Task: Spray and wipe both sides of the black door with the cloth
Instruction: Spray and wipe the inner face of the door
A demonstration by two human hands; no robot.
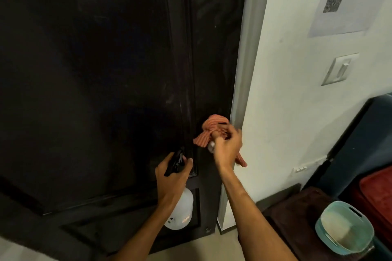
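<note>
One black door (95, 70) fills the frame from 9 o'clock across to the grey door frame (247, 59) at about 1 o'clock; the door stands closed against that frame. An orange striped cloth (214, 131) is bunched over the door's handle area, just right of centre at about 5 o'clock, touching the door face near its latch edge. The right hand (228, 150) grasps the cloth, fingers curled around it, with a small pale knob-like part (211, 146) showing below the fingers. A loose end of the cloth hangs beneath the wrist. The left hand (172, 178) at 6 o'clock grips the black trigger head of a white spray bottle (180, 212), whose body hangs below the hand against the lower door panel. On the white wall (297, 101) at 3 o'clock: a light switch (339, 69); at 1 o'clock, a printed sheet (347, 0). A teal container (345, 229) sits at 4 o'clock.
</note>
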